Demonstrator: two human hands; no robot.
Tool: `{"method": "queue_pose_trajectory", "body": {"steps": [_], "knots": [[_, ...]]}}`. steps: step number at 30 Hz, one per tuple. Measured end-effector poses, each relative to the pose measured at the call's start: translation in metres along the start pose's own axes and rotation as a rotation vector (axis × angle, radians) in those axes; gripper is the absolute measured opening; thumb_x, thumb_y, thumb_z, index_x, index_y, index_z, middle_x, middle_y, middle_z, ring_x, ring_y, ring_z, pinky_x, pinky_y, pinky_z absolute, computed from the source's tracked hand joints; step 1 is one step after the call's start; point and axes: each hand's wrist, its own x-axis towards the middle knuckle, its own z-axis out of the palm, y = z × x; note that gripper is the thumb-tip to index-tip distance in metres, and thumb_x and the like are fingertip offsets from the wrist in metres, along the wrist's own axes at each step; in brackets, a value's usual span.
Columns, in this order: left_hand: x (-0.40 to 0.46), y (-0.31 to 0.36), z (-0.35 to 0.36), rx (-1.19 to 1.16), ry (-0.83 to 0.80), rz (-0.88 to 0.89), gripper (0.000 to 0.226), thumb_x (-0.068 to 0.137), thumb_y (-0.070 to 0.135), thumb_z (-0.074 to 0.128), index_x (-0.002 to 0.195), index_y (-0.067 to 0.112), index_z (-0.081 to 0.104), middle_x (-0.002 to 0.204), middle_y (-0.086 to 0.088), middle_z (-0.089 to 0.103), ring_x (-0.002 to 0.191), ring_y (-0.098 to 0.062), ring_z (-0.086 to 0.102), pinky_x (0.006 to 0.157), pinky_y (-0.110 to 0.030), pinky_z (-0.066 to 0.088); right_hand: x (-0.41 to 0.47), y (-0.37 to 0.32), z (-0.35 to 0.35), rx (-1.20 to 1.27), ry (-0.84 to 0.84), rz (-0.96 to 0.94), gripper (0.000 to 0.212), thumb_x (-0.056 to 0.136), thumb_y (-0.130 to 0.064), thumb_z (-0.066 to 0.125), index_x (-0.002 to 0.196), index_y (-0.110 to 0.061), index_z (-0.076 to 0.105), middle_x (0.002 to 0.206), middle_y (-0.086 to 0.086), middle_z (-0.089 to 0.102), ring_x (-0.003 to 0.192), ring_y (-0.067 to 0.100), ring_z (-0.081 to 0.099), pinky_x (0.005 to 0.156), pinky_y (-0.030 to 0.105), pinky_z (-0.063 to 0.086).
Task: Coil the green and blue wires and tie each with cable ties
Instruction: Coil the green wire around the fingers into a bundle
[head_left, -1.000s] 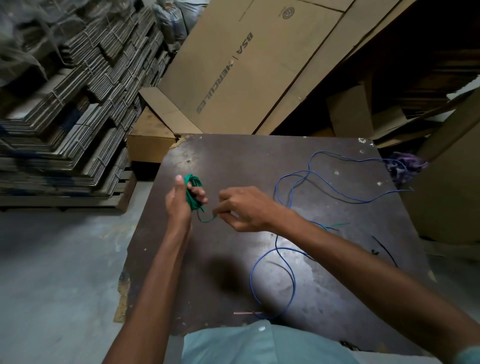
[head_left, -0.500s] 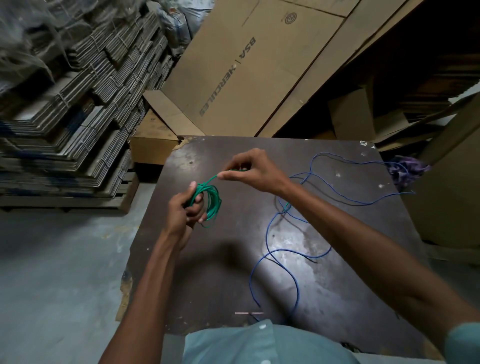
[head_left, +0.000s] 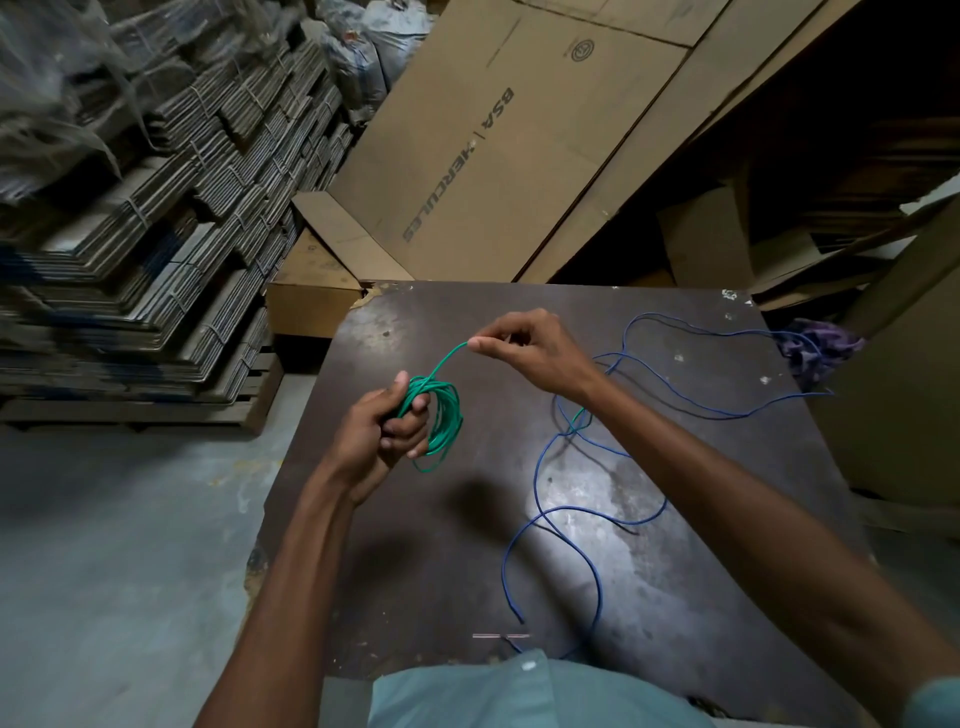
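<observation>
My left hand (head_left: 387, 426) grips a small coil of green wire (head_left: 441, 415) above the dark table (head_left: 415, 545). A straight length of the same wire rises from the coil to my right hand (head_left: 524, 348), which pinches it between thumb and fingers, up and right of the coil. A short green stretch also shows under my right forearm. The blue wire (head_left: 550, 519) lies loose in wide loops over the right half of the table. One of its ends rests near the front edge. A thin pale strip (head_left: 501, 635), possibly a cable tie, lies at the front edge.
Stacks of flattened cardboard (head_left: 130, 234) fill the left. Large cardboard sheets (head_left: 493, 156) lean behind the table. A small box (head_left: 311, 301) sits at the table's far-left corner. Purple cloth (head_left: 821, 343) lies at the far-right edge. Grey concrete floor (head_left: 130, 545) is on the left.
My right hand has moved from beside the left hand up and away, pulling a length of green wire taut. The coil in my left hand now hangs open as wider loops.
</observation>
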Motion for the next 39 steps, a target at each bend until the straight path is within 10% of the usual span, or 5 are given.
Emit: {"method": "queue_pose_trajectory", "body": {"steps": [11, 20, 25, 31, 39], "knots": [[0.006, -0.024, 0.004, 0.125, 0.026, -0.040, 0.036, 0.102, 0.037, 0.039, 0.083, 0.009, 0.053, 0.052, 0.007, 0.023, 0.038, -0.005, 0.020, 0.050, -0.028, 0.034, -0.003, -0.013, -0.008, -0.059, 0.229, -0.042, 0.019, 0.094, -0.030, 0.072, 0.086, -0.016, 0.082, 0.057, -0.024, 0.061, 0.055, -0.003, 0.055, 0.056, 0.016, 0.035], [0.015, -0.040, 0.025, 0.104, 0.035, -0.057, 0.041, 0.103, 0.039, 0.033, 0.080, 0.010, 0.051, 0.048, 0.009, 0.022, 0.036, -0.004, 0.018, 0.050, -0.027, 0.034, 0.014, -0.014, -0.020, -0.022, 0.502, 0.008, 0.033, 0.094, -0.035, 0.069, 0.078, -0.008, 0.077, 0.056, 0.008, 0.047, 0.055, 0.004, 0.036, 0.053, 0.031, 0.031], [0.015, -0.044, 0.023, -0.230, -0.012, -0.090, 0.038, 0.101, 0.036, 0.033, 0.076, 0.012, 0.048, 0.046, 0.009, 0.024, 0.033, -0.004, 0.022, 0.045, -0.023, 0.035, 0.006, 0.004, -0.014, -0.102, 0.303, 0.126, 0.029, 0.095, -0.038, 0.068, 0.085, -0.014, 0.079, 0.056, -0.010, 0.047, 0.050, -0.001, 0.037, 0.056, 0.026, 0.032], [0.016, -0.039, 0.015, -0.578, 0.060, 0.023, 0.041, 0.102, 0.032, 0.030, 0.070, 0.016, 0.048, 0.042, 0.009, 0.027, 0.032, -0.005, 0.022, 0.043, -0.021, 0.030, -0.046, 0.003, 0.020, -0.543, 0.296, 0.040, 0.061, 0.094, -0.054, 0.054, 0.146, -0.021, 0.052, 0.131, 0.011, 0.055, 0.122, 0.029, 0.049, 0.105, 0.044, 0.038], [0.021, -0.034, 0.018, -0.708, 0.183, 0.164, 0.034, 0.097, 0.027, 0.034, 0.067, 0.016, 0.046, 0.041, 0.007, 0.026, 0.032, -0.007, 0.024, 0.042, -0.022, 0.032, -0.102, -0.031, 0.054, 0.347, 0.190, 0.286, 0.010, 0.088, -0.017, 0.077, 0.096, -0.012, 0.075, 0.090, 0.015, 0.073, 0.080, 0.018, 0.070, 0.073, 0.031, 0.057]]}}
